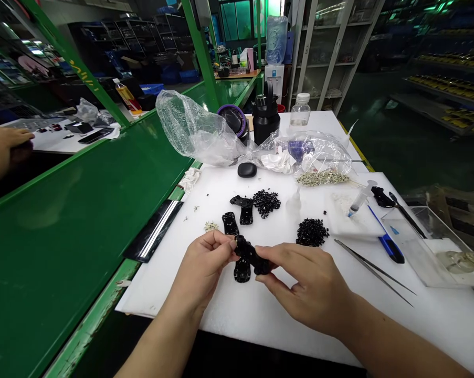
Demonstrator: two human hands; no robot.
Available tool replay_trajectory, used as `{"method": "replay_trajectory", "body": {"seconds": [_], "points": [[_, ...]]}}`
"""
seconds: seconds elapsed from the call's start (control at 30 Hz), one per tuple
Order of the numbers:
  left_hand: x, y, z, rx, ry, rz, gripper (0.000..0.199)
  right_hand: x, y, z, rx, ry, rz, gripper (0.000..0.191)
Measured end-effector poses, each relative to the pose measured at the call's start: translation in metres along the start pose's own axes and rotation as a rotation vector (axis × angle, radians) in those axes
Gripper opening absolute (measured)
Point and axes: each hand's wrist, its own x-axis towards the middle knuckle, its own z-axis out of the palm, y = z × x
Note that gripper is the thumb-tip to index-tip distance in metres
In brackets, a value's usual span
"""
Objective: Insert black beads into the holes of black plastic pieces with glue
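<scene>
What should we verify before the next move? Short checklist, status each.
1. Two-handed grip: ok; left hand and right hand hold opposite ends of the elongated, glossy black part.
2. Held part undamaged: cannot tell; too dark and small.
3. Space beneath the part free: not ok; another black, flared part lies there.
4. Piles of tiny black pieces separate: ok, two apart.
5. Long silver metal tweezers unobstructed: ok, lying right of the right hand.

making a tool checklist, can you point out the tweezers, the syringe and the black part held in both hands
Tweezers (355, 255): head view, on the metal arms, toward the joined end.
Syringe (361, 199): head view, on the clear barrel.
Black part (251, 255): head view, on its middle.
</scene>
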Motion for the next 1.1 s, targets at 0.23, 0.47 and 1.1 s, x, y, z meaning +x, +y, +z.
{"method": "replay_trajectory", "body": {"seconds": [0.23, 0.47, 1.1], "points": [[0.002, 0.005, -0.001, -0.205, -0.113, -0.168, 0.021, 0.002, -0.002, -0.002, 0.058, 0.023, 0.040, 0.036], [0.003, 0.005, -0.005, -0.072, -0.143, -0.065, 0.014, 0.005, -0.003, -0.005, 0.119, 0.041, 0.138, 0.038], [-0.001, 0.009, 0.004, -0.065, -0.128, -0.184, 0.021, 0.008, -0.006, -0.011, 0.205, 0.095, 0.261, 0.034]]}}
